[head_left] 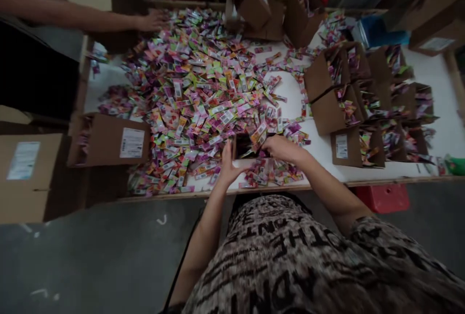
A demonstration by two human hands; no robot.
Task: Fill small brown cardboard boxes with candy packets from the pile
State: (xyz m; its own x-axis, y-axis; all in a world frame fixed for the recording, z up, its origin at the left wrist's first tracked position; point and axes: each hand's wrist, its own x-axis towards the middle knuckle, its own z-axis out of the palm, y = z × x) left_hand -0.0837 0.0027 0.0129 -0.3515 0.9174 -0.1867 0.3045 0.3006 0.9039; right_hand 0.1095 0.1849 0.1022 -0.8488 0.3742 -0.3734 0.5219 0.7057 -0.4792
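Note:
Between my hands, at the near edge of the packet pile, is a small open cardboard box with a dark inside. My left hand holds its left side, the fingers along the wall and the thumb stretched across the front. My right hand is at the box's right side, its fingers closed on small colourful wrapped packets over the opening. The fingertips are partly hidden, so how many packets they hold is unclear. Pink, purple, green and orange packets surround the box.
Filled cardboard boxes stand in rows to the right on the white table. A labelled box lies at left. Another person's hand touches the pile's far left; other people handle boxes opposite. A red stool sits below the near edge.

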